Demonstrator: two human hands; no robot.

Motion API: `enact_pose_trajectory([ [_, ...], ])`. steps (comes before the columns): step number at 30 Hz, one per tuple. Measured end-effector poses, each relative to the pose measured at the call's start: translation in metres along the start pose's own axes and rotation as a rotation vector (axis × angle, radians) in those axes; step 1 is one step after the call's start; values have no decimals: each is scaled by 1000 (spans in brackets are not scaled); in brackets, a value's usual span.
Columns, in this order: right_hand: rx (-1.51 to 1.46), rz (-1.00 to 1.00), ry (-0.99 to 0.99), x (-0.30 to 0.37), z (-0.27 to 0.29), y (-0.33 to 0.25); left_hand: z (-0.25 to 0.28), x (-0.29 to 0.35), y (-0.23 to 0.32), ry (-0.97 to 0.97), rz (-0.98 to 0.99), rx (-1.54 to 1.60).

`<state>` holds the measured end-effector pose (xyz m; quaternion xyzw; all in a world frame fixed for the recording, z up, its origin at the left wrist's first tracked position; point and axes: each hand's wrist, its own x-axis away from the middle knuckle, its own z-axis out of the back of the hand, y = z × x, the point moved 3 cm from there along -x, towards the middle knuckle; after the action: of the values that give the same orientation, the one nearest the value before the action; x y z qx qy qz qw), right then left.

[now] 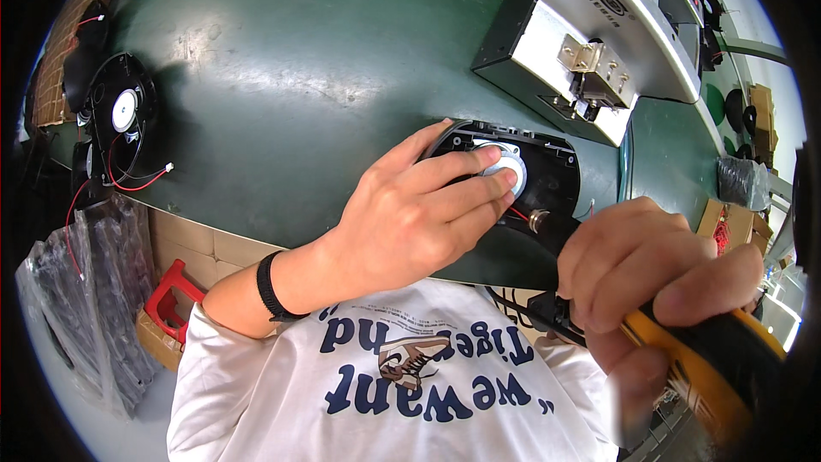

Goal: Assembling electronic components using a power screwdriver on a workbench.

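My left hand (419, 210) reaches over a black plastic housing (556, 171) on the bench, its fingertips pressed on a small round speaker (514, 175) with a pale back. The thumb is hidden, and one finger lies along the housing's far left rim. My right hand (641, 274) is wrapped round a yellow-and-black power tool (727, 359), whose dark nose ends in a metal collar close to the housing's near edge. A short red wire (517, 214) shows between the speaker and that collar. What the tool's tip touches is hard to make out.
A silver-and-black bench machine (590, 51) stands beyond the housing to the right. On the left lie black speaker parts (124, 111) with red and black wires over the edge of the green bench (282, 77). Below are clear plastic wrapping (94, 308) and a red object (171, 299).
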<state>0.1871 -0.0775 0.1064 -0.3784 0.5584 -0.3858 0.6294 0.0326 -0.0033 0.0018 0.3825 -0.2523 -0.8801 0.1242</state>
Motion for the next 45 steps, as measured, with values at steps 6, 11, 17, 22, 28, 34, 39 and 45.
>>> enact_pose_trajectory([
  [6, -29, 60, 8, 1, -3, 7, 5, 2, -1, -52, -29, -3],
  [11, -79, 75, 285, 8, -4, -1, 8, -4, -1, -159, -74, 26],
  [17, -24, 314, 246, 15, 27, -33, 17, 4, 3, -114, -146, -50],
  [22, -71, 302, 277, 22, 35, -34, 32, 3, 4, -102, -245, -74],
  [28, -94, 309, 158, 21, 33, -37, 43, 2, -6, -153, -249, -126],
  [34, -127, 221, 275, 28, 36, -33, 68, -11, -28, -229, -236, -152],
  [39, -117, 87, 313, 22, 24, -29, 64, -16, -33, -347, -215, -100],
  [45, -172, 193, 225, 12, 16, -32, 32, -19, -13, -375, -264, 39],
])
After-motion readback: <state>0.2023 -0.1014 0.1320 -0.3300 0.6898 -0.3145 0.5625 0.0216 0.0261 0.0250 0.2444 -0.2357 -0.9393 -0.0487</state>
